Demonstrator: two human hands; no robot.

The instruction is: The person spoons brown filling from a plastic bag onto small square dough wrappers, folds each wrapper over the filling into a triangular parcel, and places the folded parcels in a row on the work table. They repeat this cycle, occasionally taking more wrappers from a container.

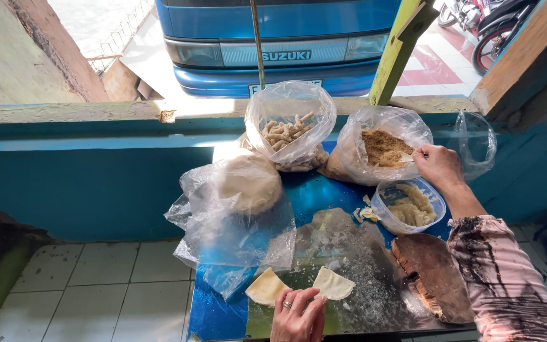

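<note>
Street food stall: blue table (324, 190) with food bags (289, 120) by open wall, van (273, 38) parked outside, motorbikes (495, 25) nearby.

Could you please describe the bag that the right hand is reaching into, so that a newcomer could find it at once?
On the blue table, look to the far edge by the teal wall, where two open clear bags stand. The brown-crumb bag is the right one, with the right hand at its mouth. Its neighbour, the stick-snack bag, holds pale short sticks, not crumbs.

The left hand (297, 315) is cut off by the bottom edge, and clear bags blur their contents.
</note>
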